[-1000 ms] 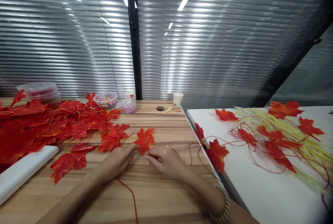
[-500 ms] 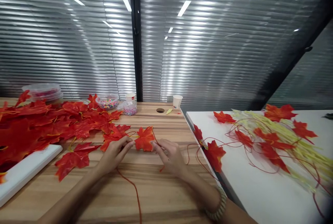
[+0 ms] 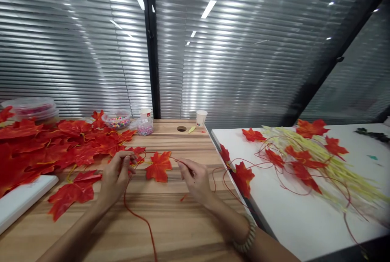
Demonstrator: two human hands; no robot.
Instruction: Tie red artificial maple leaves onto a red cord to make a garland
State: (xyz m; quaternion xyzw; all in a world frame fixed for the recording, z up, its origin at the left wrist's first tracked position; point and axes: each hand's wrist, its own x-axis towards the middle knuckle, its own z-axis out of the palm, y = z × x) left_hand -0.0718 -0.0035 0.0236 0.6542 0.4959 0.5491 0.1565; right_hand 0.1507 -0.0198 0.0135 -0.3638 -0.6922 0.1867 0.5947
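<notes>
A red-orange artificial maple leaf (image 3: 159, 167) lies between my two hands, low over the wooden table. Thin red cord (image 3: 142, 217) stretches across the leaf's top from one hand to the other, and a tail of it trails down the table toward me. My left hand (image 3: 116, 176) has its fingers curled together on the cord, left of the leaf. On the other side, my right hand (image 3: 196, 180) pinches the cord between thumb and fingers, apart from the leaf. A bracelet circles my right wrist.
Many red leaves (image 3: 70, 138) heap up at the left, beside a white board (image 3: 27, 201). Behind stand a bowl of beads (image 3: 117, 120), a bead bag (image 3: 144, 127) and paper cups (image 3: 201, 118). Corded leaves and yellow strips (image 3: 332, 160) cover part of the white table (image 3: 289, 221).
My left hand has let go of the leaf's edge and moved left, up along the cord. My hands are wider apart, the cord stretched between them. The whole view has shifted slightly right.
</notes>
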